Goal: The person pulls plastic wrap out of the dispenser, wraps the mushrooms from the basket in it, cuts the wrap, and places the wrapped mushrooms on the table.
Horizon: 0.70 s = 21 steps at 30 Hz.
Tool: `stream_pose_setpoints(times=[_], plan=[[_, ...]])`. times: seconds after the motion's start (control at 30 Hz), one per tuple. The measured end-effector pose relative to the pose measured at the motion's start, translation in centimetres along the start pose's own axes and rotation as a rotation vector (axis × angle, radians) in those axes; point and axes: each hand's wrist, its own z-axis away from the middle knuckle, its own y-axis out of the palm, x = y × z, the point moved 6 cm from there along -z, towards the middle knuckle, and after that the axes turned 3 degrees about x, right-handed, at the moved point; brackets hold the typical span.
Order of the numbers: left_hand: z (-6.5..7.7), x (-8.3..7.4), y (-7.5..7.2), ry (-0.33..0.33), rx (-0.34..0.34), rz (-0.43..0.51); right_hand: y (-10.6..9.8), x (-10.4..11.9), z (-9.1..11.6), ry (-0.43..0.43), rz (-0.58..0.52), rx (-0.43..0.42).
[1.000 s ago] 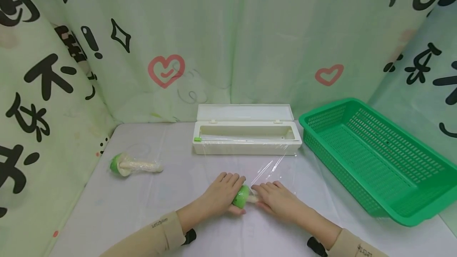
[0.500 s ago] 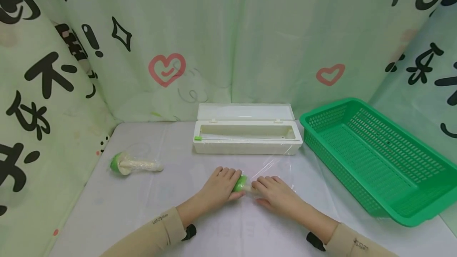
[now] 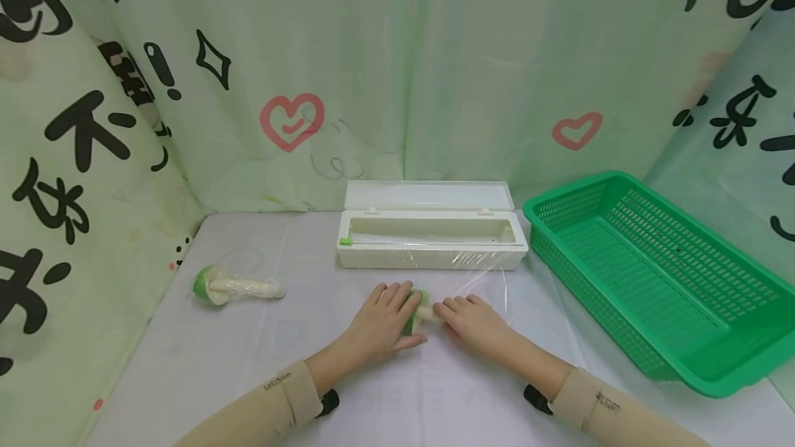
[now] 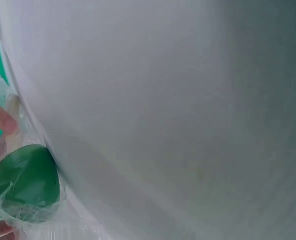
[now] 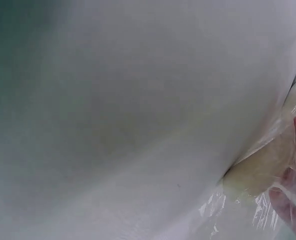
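A mushroom-shaped thing with a green cap [image 3: 417, 299] and a pale stem lies between my hands in the head view, with clear cling film about it. My left hand [image 3: 384, 321] holds the cap, fingers over its far side and thumb on the near side. My right hand [image 3: 475, 323] grips the pale stem [image 5: 258, 172], whose end shows in the right wrist view under wrinkled film. The left wrist view shows the film-covered green cap [image 4: 30, 177] at the lower left. Film runs from the hands to a white cling film dispenser [image 3: 433, 257] with its lid up.
Another green-capped mushroom shape [image 3: 239, 287], wrapped in film, lies at the left of the white-covered table [image 3: 248, 364]. A large green plastic basket [image 3: 658, 288] stands on the right. A printed pale green curtain [image 3: 348, 74] encloses the back and sides.
Both hands have moved away from me, towards the dispenser, with the mushroom-shaped thing turning in the film. The film stretch between hands and dispenser is shorter.
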Motion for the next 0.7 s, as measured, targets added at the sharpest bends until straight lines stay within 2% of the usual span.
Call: stream_pose_setpoints(times=[0.17,0.37,0.5,0.7], plan=[[0.1,0.0,0.5,0.006,0.061,-0.085,0.4,-0.7,-0.5,0.054,-0.048,0.064],[-0.6,0.5,1.6,-0.024,0.138,-0.113,1.0,-1.3,-0.8,0.093,-0.088,0.118],[-1.2,0.9,2.1,-0.032,0.184,-0.105,1.0,-1.7,-0.9,0.115,-0.062,0.081],[-1.8,1.5,2.4,-0.049,0.205,-0.070,0.6,-1.9,-1.2,0.124,0.040,0.010]])
